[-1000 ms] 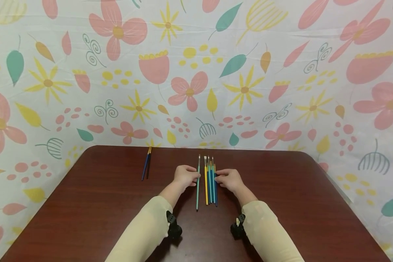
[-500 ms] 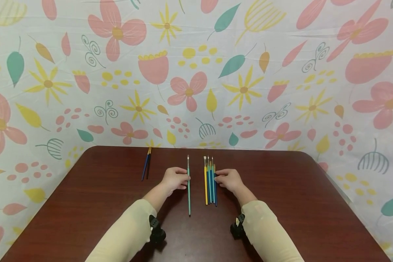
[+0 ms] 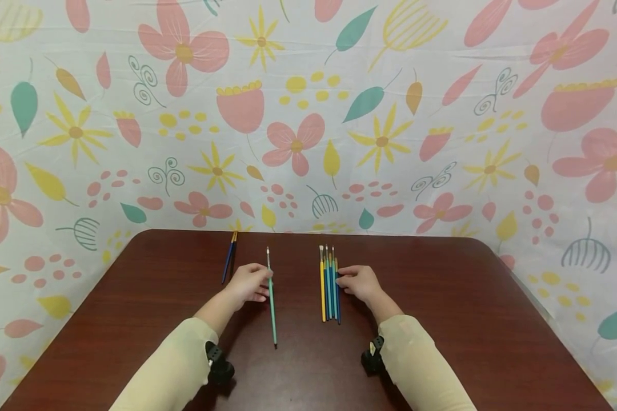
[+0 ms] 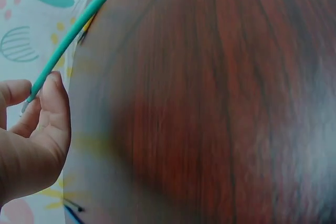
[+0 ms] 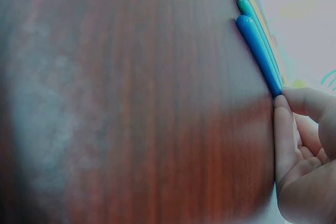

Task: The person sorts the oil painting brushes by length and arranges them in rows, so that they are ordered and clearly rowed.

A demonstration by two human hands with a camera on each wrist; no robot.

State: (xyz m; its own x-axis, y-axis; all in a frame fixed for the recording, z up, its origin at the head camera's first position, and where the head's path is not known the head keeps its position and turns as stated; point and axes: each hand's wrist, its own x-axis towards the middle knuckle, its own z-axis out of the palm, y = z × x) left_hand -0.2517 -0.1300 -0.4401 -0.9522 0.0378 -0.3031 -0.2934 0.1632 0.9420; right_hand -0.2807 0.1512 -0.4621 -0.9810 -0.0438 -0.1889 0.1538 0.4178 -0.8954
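My left hand (image 3: 249,283) pinches a teal-handled paintbrush (image 3: 272,308) between thumb and fingertips, left of the table's middle. Its brush tip points toward the wall; in the left wrist view the teal handle (image 4: 79,24) slants up and right from the fingers. My right hand (image 3: 361,282) is at a row of paintbrushes lying side by side, its thumb and index finger on the dark blue paintbrush (image 3: 339,305) at the right end. A yellow paintbrush (image 3: 323,291) forms the row's left end, with blue and teal ones between. In the right wrist view, rounded handle ends show beyond the fingertips.
Two dark paintbrushes (image 3: 228,261) lie near the far edge, left of my left hand. The dark red wooden table (image 3: 432,274) reaches back to a flower-patterned cloth (image 3: 298,85). Black wrist cameras sit on both sleeves.
My left hand has carried the teal paintbrush leftward, away from the row, and the brush has tilted slightly. My right hand and the other paintbrushes have stayed where they were.
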